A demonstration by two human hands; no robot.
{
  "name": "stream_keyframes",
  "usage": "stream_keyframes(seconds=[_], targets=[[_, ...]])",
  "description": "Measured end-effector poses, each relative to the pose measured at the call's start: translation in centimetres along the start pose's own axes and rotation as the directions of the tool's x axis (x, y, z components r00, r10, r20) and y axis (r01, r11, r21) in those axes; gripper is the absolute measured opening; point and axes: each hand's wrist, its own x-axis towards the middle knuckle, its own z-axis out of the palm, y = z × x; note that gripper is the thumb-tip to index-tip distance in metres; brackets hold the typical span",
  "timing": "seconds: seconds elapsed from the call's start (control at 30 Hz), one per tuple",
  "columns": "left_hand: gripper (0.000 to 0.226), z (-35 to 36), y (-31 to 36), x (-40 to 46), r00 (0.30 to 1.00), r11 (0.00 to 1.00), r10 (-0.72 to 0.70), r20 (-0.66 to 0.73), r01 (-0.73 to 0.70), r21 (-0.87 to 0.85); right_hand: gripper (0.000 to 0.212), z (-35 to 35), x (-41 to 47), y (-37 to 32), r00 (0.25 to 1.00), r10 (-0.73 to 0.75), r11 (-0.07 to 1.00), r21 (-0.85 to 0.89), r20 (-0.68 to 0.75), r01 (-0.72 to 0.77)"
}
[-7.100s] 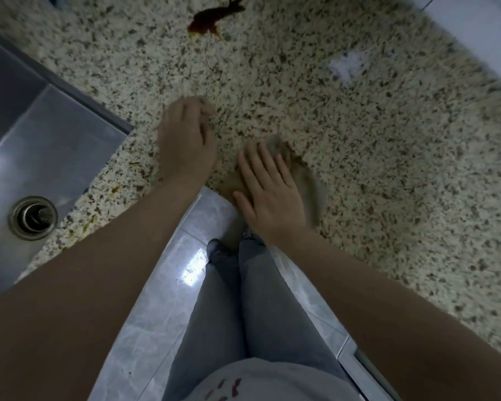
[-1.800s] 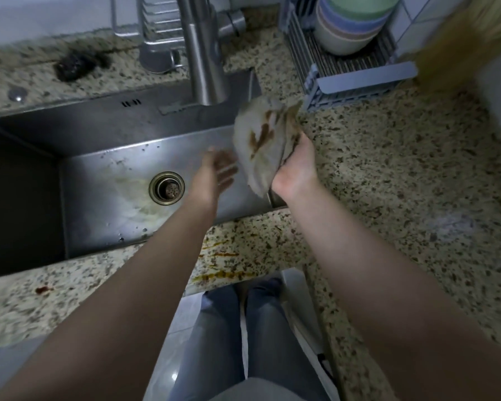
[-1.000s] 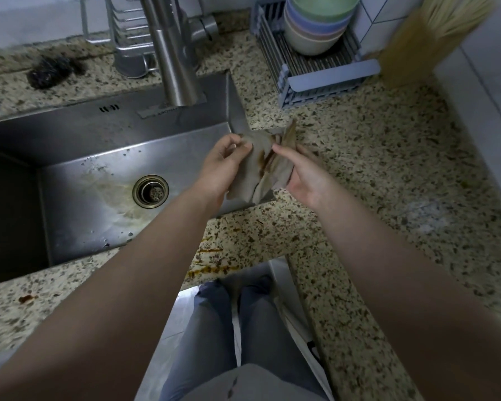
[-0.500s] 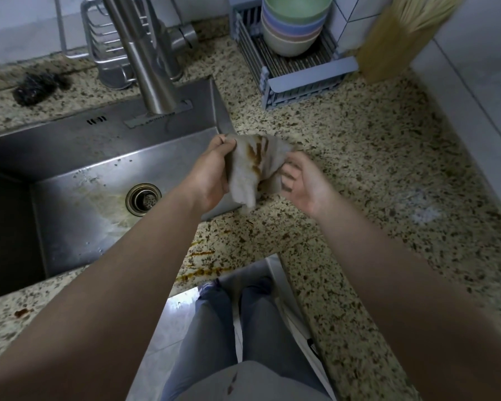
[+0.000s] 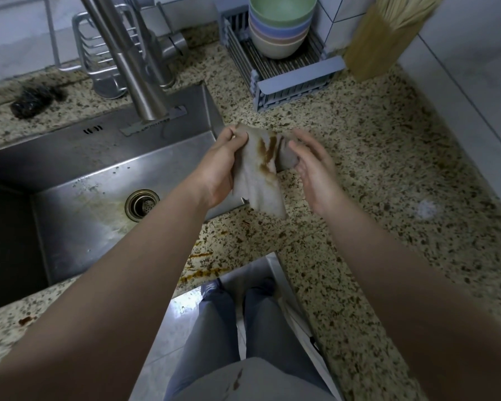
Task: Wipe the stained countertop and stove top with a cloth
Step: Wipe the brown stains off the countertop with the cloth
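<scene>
A pale cloth (image 5: 259, 180) with brown streaks hangs in the air over the sink's right front corner. My left hand (image 5: 220, 166) pinches its upper left edge. My right hand (image 5: 313, 172) cups the cloth's right side, thumb and fingertips touching it. The speckled granite countertop (image 5: 373, 157) lies below and to the right. Brown sauce stains (image 5: 206, 267) streak its front edge between the sink and my legs. A small dark red spot (image 5: 26, 320) marks the counter at the near left. No stove top is in view.
A steel sink (image 5: 93, 175) with a drain (image 5: 141, 204) fills the left. A tall faucet (image 5: 133, 68) and wire rack stand behind it. A dark scourer (image 5: 36, 99) lies at the back left. A grey drying rack (image 5: 289, 73) holds stacked bowls (image 5: 282, 24); a chopstick holder (image 5: 385, 39) stands beside it.
I went from wiping the counter to standing at the sink. The cloth passed from my right hand alone to both hands, which have spread it out and drifted right over the counter edge.
</scene>
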Motion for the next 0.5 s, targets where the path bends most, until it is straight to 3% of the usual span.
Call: stream_keyframes(seconds=[0.2,0.33,0.5], targets=[[0.008,0.0,0.6,0.1,0.999,0.984,0.002,0.038,-0.009,0.177,0.025,-1.6,0.2,-1.5,0.997,0.079,0.996,0.047,0.025,-0.08],[0.018,-0.2,-0.2,0.7,0.992,0.966,-0.118,-0.034,0.123,0.227,0.02,-2.0,0.0,-2.4,0.99,-0.137,0.972,-0.197,-0.04,0.127],[0.035,0.3,-0.9,0.7,0.982,0.981,-0.183,-0.041,0.185,0.055,0.022,-1.5,-2.3,-3.0,0.922,-0.37,0.822,-0.422,0.116,0.383]])
